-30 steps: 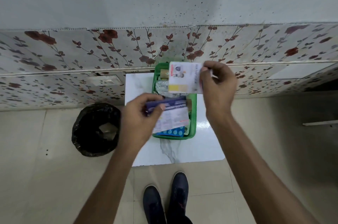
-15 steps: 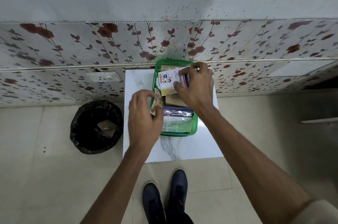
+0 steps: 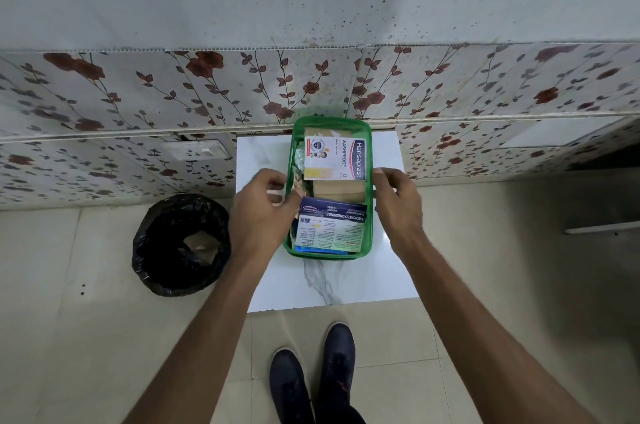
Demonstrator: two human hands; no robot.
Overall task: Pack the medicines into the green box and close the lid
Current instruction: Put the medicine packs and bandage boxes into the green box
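Left hand point(image 3: 265, 205): knuckles up, fingers curled inward at the left wall of the green box point(image 3: 369, 215), fingertips touching a crinkled foil strip point(image 3: 297, 182) that stands along that inner wall; whether it is pinched or merely touched cannot be told. Right hand point(image 3: 398, 203): loosely curled, half open, fingertips resting on the box's right rim, nothing held in it. Green box: open-topped, no lid on it, standing on a white marble-patterned slab point(image 3: 388, 271), toward the slab's far edge by the wall. Contents, far to near: a white Hansaplast washproof packet point(image 3: 334, 158) lying flat at the far end; a tan roll point(image 3: 337, 191) in the middle; a medicated dressings packet point(image 3: 330, 226), blue band above a pale printed back, at the near end, with a blue edge showing beneath it. Left of the slab, on the floor: a bin lined with a black bag point(image 3: 180, 245). Beyond: floral wall tiles point(image 3: 173, 87). Near edge of view: a pair of dark shoes point(image 3: 313, 375) on beige floor.
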